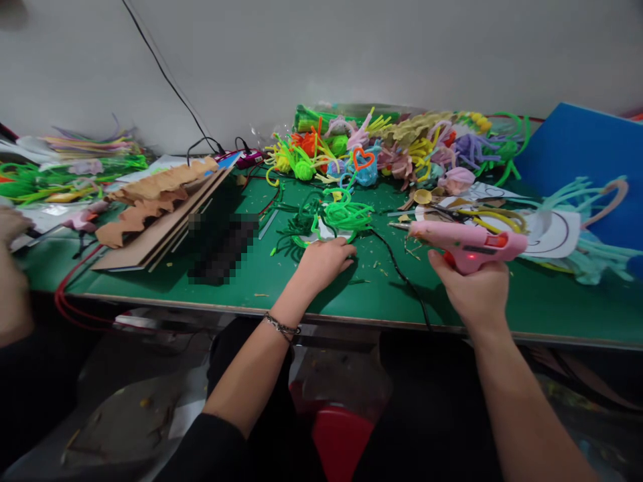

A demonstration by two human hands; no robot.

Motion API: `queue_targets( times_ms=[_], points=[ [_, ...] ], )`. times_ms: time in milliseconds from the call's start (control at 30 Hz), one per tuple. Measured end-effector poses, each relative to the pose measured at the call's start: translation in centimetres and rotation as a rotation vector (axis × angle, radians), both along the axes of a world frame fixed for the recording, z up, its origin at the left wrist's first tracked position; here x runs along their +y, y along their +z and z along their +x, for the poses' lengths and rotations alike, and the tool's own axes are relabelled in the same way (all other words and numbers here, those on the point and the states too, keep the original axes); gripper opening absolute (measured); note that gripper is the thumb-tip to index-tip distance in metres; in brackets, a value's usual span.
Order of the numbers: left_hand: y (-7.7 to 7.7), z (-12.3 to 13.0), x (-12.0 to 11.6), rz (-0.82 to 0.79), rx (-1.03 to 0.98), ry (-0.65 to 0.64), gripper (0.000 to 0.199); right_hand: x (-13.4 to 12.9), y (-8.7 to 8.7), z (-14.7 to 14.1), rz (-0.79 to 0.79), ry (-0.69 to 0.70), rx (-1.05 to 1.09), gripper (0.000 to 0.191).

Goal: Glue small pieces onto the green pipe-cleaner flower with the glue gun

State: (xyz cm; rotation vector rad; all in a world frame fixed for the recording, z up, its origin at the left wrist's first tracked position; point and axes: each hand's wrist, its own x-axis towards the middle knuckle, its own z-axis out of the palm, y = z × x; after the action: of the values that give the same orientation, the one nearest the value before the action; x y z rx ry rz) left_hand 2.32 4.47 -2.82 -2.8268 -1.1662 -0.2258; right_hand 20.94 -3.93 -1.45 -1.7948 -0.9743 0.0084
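Closest to you at the bottom of the frame is that red stool [341,442] between your knees, then your forearms coming up from it. Going left to right: at the far left edge someone else's arm [13,268] is at work, then the stack of brown cardboard [161,201]. Your left hand [324,261] sits mid-frame, fingers curled down, pinning the green pipe-cleaner bundle [341,217] to the green surface [351,294]. Your right hand [475,288] is wrapped tight round the grip of the pink glue gun [467,242], right of centre. Looks like you're at the gluing step: piece held, gun not yet on it. Next you'd need to bring the nozzle across to the bundle and keep those fingers clear. Gun's long axis runs near level, nozzle pointing left at the bundle, its black cord [402,274] trailing off the front edge.
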Motion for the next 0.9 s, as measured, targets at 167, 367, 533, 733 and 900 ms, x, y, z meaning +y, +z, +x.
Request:
queue_targets(
  times_ms=[167, 367, 533, 733, 900],
  points=[
    [-0.2, 0.2, -0.2, 0.038, -0.001, 0.007, 0.022, 0.1, -0.3, 0.2, 0.021, 0.017, -0.048, 0.029],
    [0.0, 0.5, -0.1, -0.017, -0.016, 0.016, 0.013, 0.1, -0.2, 0.1, 0.027, 0.012, -0.031, 0.027],
    [-0.1, 0.5, -0.1, -0.030, -0.108, 0.026, 0.015, 0.0, -0.1, 0.0, 0.030, 0.021, -0.032, 0.027],
    [0.4, -0.3, -0.6, -0.468, -0.759, -0.035, 0.009, 0.0, 0.0, -0.1, 0.007, 0.002, -0.012, 0.026],
    [0.7, -0.7, -1.0, -0.941, -1.043, -0.061, 0.017, 0.0, 0.0, -0.4, 0.027, 0.027, -0.031, 0.025]
  ],
)
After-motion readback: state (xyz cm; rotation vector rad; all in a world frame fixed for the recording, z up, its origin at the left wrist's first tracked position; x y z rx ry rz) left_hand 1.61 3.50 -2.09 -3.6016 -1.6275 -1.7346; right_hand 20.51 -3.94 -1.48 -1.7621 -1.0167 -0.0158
